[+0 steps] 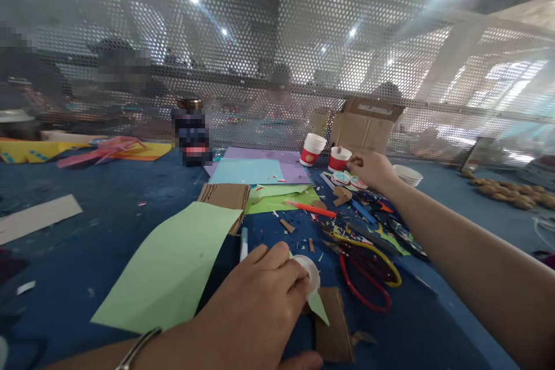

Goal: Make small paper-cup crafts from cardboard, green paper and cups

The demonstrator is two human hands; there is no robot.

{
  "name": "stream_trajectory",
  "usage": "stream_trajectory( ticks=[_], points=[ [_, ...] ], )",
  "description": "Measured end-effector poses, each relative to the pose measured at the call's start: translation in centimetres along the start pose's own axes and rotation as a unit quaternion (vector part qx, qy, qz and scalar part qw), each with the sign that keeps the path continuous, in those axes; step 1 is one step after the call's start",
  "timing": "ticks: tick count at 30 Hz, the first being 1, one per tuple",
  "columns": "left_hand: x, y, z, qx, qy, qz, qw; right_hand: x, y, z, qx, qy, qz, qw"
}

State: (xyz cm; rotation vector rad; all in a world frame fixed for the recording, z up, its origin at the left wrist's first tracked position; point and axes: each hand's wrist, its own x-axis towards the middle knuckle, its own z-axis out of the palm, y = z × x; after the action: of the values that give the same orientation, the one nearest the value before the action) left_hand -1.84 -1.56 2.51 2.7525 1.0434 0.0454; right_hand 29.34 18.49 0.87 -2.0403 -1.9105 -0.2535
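Observation:
My left hand [260, 295] is closed low in the middle of the view, its curled fingers on a small white round piece [310, 277]. A pointed scrap of light green paper [319, 307] sticks out from under that piece. Farther off, my right hand [375, 170] reaches to the back right with its fingers pinched beside a short red-and-white paper cup [339, 158]. What those fingertips hold, if anything, is hidden. Round stickers or lids [340, 178] lie just below them. A taller stack of paper cups [313, 149] leans to the left of the short cup.
Scissors with red and yellow handles [368, 272] lie among scraps below my right arm, near an orange-red pen [311, 208]. A green sheet [173, 266] and cardboard [333, 324] flank my left hand. White bowls [408, 174] stand beyond my right wrist; a perforated metal screen [243, 69] rises behind.

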Motion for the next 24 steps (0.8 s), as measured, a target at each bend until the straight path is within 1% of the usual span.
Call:
stream_trajectory(
  ticks=[3, 5, 8, 10, 12, 14, 16, 18, 20, 24],
  points=[
    [0.1, -0.3, 0.3, -0.007, -0.002, 0.000, 1.000, 1.8, 0.1, 0.2, -0.010, 0.008, 0.020, 1.000],
    [0.1, -0.5, 0.5, -0.011, -0.005, 0.000, 1.000, 2.6, -0.3, 0.1, -0.014, 0.010, 0.028, 0.999],
    [0.1, -0.9, 1.0, -0.019, 0.002, 0.006, 1.000, 2.6, -1.8, -0.4, -0.015, 0.014, 0.021, 1.000],
    [0.1, -1.1, 1.2, -0.025, 0.013, 0.014, 1.000, 1.5, -2.9, -1.0, -0.011, -0.006, -0.015, 1.000],
    [0.1, -1.2, 1.2, -0.027, 0.020, 0.021, 0.999, -0.2, -3.8, -1.6, -0.006, -0.058, -0.078, 0.995],
    [0.0, -1.1, 1.1, -0.021, 0.017, 0.023, 0.999, -2.3, -4.1, -2.3, -0.007, -0.120, -0.139, 0.983],
    [0.0, -0.8, 0.9, -0.008, 0.011, 0.020, 1.000, -4.2, -3.6, -2.6, -0.023, -0.159, -0.166, 0.973],
    [0.0, -0.6, 0.7, 0.000, 0.005, 0.018, 1.000, -5.8, -2.7, -2.5, -0.052, -0.176, -0.164, 0.969],
    [-0.1, -0.4, 0.7, 0.000, 0.003, 0.016, 1.000, -7.0, -1.8, -2.1, -0.085, -0.180, -0.146, 0.969],
    [-0.2, 0.0, 0.9, -0.003, 0.003, 0.018, 1.000, -8.4, -0.7, -1.2, -0.113, -0.186, -0.129, 0.968]
  ],
)
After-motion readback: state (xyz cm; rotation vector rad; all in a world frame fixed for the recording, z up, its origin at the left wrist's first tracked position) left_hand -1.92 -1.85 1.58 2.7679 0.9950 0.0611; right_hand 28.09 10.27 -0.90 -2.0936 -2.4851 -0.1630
